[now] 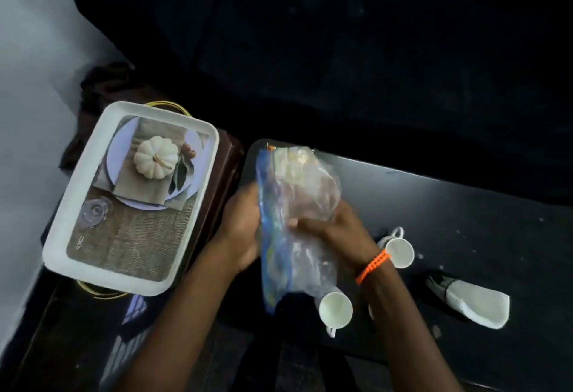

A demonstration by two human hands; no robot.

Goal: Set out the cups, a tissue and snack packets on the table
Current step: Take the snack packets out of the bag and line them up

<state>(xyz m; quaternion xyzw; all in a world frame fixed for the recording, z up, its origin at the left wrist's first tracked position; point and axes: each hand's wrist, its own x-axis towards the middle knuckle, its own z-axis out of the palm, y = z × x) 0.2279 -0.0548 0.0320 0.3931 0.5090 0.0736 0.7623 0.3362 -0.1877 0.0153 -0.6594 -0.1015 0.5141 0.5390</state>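
Both hands hold a clear and blue plastic snack packet upright above the black table. My left hand grips its blue left edge. My right hand, with an orange band on the wrist, clasps its right side. One white cup stands on the table just below the packet. A second white cup stands behind my right wrist. A folded white tissue lies on the table at the right, with a dark object at its left end.
A white tray with a pumpkin picture printed inside rests on a dark brown stand at the left. A dark sofa fills the back. The wall is pale at the far left.
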